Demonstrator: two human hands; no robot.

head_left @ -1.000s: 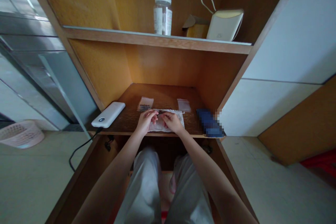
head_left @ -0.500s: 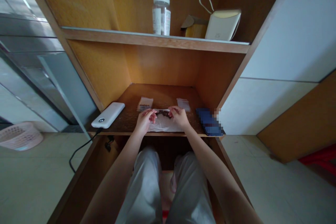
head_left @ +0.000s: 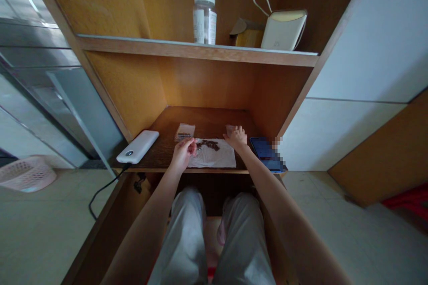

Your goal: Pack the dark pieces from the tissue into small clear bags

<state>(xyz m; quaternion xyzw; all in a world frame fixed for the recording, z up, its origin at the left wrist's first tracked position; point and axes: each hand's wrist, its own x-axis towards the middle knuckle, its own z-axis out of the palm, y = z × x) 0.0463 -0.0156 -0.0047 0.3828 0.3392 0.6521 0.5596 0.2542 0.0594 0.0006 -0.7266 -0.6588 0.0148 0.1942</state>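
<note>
A white sheet (head_left: 214,157) lies on the dark wooden desk (head_left: 207,120) with a row of small dark pieces (head_left: 207,144) on its far edge. My left hand (head_left: 183,151) hovers over the sheet's left edge, fingers pinched together on something too small to name. My right hand (head_left: 236,137) has reached to a small clear plastic bag (head_left: 230,129) at the back right, and its fingers rest on the bag. Another small clear bag (head_left: 185,132) with dark contents lies behind my left hand.
A white power bank (head_left: 138,146) with a black cable sits at the desk's left front corner. A dark phone (head_left: 266,154) lies at the right. The shelf above holds a clear jar (head_left: 204,18), a brown box and a cream pouch (head_left: 282,29). A pink basket (head_left: 23,173) stands on the floor at left.
My right hand has left the sheet and moved right and back to the small clear bag. The dark pieces on the sheet now show. My left hand has stayed in place.
</note>
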